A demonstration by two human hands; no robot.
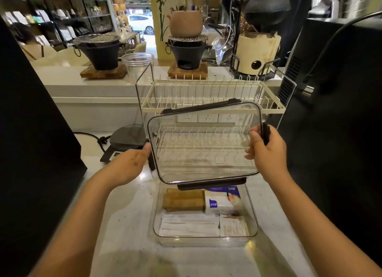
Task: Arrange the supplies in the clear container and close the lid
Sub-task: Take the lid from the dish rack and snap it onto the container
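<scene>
A clear rectangular container stands on the pale counter in front of me. Inside lie a brown packet, a white tissue pack with blue print, and white paper-wrapped items. Above its far edge I hold the clear lid with dark clasps, tilted toward me. My right hand grips the lid's right edge at a clasp. My left hand holds the lid's left edge, fingers partly spread.
A cream two-tier wire dish rack stands just behind the lid. A dark digital scale with a cable sits to the left. Black machines flank both sides. Cast-iron stoves, a clay teapot and a plastic cup line the raised ledge.
</scene>
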